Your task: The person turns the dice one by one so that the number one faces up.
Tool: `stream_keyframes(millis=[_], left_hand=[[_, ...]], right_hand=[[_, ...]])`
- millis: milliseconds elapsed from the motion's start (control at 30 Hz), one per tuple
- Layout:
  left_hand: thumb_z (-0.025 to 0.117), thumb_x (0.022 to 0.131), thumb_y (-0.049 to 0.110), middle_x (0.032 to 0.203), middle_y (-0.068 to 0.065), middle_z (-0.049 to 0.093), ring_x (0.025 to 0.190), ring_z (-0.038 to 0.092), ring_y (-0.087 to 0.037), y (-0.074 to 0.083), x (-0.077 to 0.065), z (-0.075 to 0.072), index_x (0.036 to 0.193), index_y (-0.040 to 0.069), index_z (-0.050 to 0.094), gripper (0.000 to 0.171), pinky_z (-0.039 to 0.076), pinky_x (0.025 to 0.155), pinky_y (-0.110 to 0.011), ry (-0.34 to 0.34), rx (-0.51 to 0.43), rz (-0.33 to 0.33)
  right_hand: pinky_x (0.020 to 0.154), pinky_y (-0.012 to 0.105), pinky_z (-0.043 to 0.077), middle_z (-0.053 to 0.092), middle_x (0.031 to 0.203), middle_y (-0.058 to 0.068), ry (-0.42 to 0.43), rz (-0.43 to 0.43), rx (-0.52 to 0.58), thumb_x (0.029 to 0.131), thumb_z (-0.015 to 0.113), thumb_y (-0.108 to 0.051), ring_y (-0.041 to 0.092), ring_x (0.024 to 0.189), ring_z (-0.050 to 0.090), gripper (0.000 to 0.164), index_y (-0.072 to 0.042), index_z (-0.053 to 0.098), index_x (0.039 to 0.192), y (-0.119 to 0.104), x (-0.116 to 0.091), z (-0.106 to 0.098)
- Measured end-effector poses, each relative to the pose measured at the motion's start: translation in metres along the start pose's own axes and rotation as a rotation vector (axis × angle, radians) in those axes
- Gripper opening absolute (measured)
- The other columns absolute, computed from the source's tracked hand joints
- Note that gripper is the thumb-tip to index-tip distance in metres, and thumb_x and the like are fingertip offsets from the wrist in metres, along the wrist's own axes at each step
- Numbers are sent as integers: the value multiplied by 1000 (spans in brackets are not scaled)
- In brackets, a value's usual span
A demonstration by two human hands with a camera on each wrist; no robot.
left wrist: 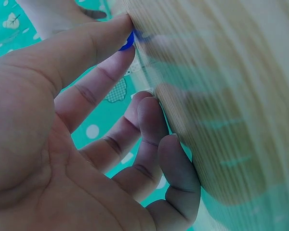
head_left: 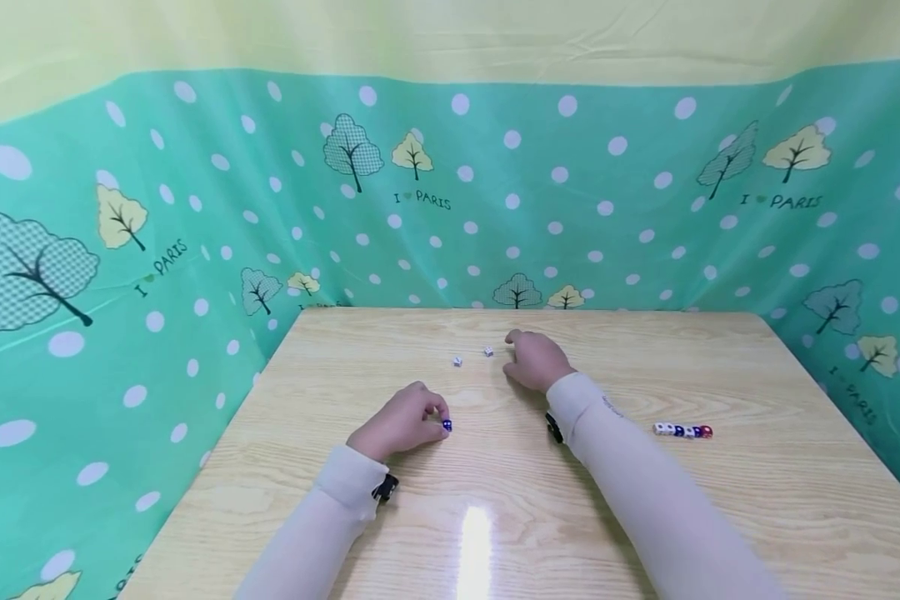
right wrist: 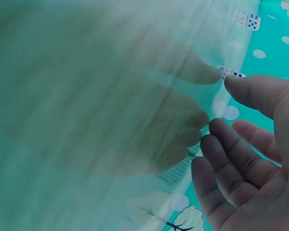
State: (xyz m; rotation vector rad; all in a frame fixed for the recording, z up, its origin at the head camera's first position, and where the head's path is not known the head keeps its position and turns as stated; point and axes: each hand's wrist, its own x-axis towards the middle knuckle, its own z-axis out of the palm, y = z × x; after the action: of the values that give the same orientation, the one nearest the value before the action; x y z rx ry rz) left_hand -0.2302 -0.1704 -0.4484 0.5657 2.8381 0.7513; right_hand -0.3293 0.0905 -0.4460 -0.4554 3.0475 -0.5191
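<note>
Between thumb and index finger my left hand (head_left: 403,421) pinches a blue die (head_left: 447,426) at the tabletop. The left wrist view shows only a sliver of that blue die (left wrist: 128,42) between the fingertips; the other fingers bend loosely beside the wood. Farther back, my right hand (head_left: 537,360) is low over the table with thumb and index finger spread apart, holding nothing. Just left of it lies a white die (head_left: 488,352), with a second white die (head_left: 457,362) a little farther left. Both white dice show blue pips in the right wrist view, beyond the thumb (right wrist: 253,91).
A row of several white, blue and red dice (head_left: 678,430) lies on the right of the wooden table (head_left: 720,358), beside the right forearm. A green dotted curtain (head_left: 495,225) hangs behind the table and along its sides. Both wrists carry black straps.
</note>
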Motion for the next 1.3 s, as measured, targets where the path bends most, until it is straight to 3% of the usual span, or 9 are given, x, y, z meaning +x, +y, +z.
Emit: stream_keyframes(millis=[167,400,533,733,1033,1300], left_hand=[[83,88,22,103,-6,58,92,52,-20,1,0,0,93,21,74,11,46,81,-38,-9,-6,-7],[84,87,22,103,-6,58,91,52,-20,0,1,0,93,21,73,12,46,80,-37,-10,-8,-17],[84,87,22,103,-6,57,91,52,-19,1,1,-1,93,20,73,12,46,81,-37,-11,-3,-11],[84,87,21,103,-6,58,91,52,-19,3,1,-3,94,19,74,12,46,82,-38,-13,-11,-8],[84,87,18,103,-8,58,92,53,-20,4,-1,-3,94,17,74,12,46,83,-39,-8,-19,-3],[84,88,19,104,-9,59,92,52,-20,5,-3,-4,95,16,74,12,46,83,-39,-13,-16,-5]], right_hand=[[101,48,54,69,135,9,15,39,-63,92,77,-30,33,122,66,51,-11,63,138,-7,12,2],[103,48,53,69,135,7,27,94,-63,91,80,-36,31,123,66,53,-16,64,138,-20,25,10],[102,45,54,72,131,5,21,47,-110,93,79,-34,28,122,67,44,-17,69,133,-28,30,14],[92,40,58,78,110,1,37,-16,-228,95,77,-32,22,103,72,22,-17,79,111,-33,33,19],[88,40,60,79,103,3,42,-12,-198,98,73,-23,22,98,74,12,-15,81,97,-36,26,18],[90,41,60,79,103,5,51,-101,-119,100,61,-7,23,97,74,21,-12,82,95,-24,6,6]])
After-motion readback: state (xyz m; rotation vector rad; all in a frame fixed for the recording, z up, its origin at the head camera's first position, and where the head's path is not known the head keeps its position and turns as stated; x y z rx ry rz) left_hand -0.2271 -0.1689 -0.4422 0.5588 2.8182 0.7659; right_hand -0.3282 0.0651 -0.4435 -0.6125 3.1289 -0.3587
